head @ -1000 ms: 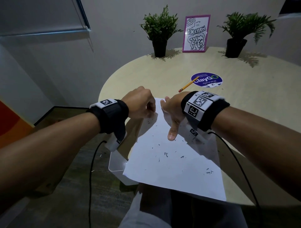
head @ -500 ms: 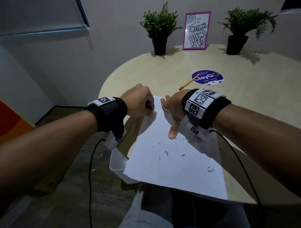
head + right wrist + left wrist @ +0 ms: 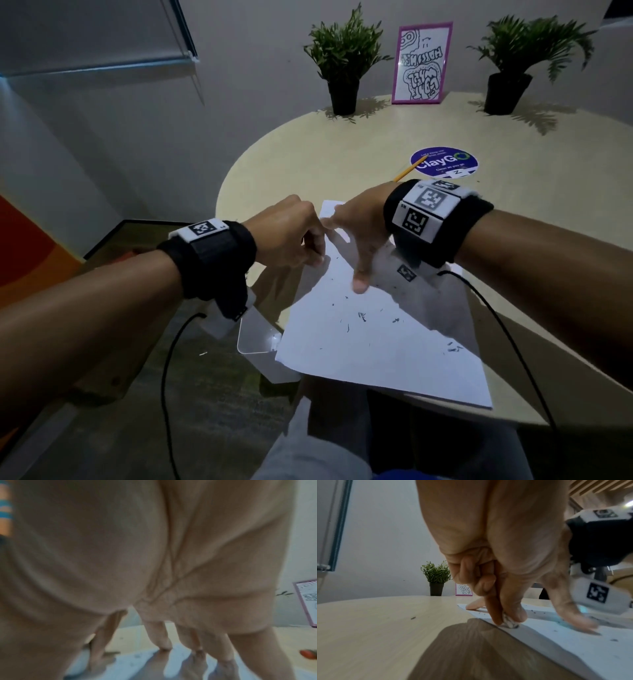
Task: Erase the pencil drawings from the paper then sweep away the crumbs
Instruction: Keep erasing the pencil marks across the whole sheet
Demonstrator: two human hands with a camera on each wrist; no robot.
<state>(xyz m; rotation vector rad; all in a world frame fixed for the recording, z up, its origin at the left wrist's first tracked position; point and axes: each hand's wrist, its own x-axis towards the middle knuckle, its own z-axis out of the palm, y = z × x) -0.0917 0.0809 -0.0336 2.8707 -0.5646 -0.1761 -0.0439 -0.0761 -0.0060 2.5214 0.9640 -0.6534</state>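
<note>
A white sheet of paper (image 3: 376, 346) lies on the round table, its near corner hanging past the table edge. Dark eraser crumbs (image 3: 361, 317) are scattered over it. My left hand (image 3: 291, 236) is at the paper's left edge and pinches a small grubby eraser (image 3: 511, 622) between thumb and fingers, its tip down on the paper (image 3: 573, 642). My right hand (image 3: 356, 236) presses spread, straight fingers (image 3: 164, 641) flat on the upper part of the sheet, thumb pointing toward me.
A yellow pencil (image 3: 407, 171) lies beyond my right wrist, beside a round purple sticker (image 3: 445, 162). Two potted plants (image 3: 344, 68) and a pink-framed picture (image 3: 423, 63) stand at the table's far side. A clear board (image 3: 255, 337) juts out under the paper's left corner.
Both hands stay at the top of the paper. My left hand has shifted slightly right and toward me along the paper's edge; the right hand still presses the sheet.
</note>
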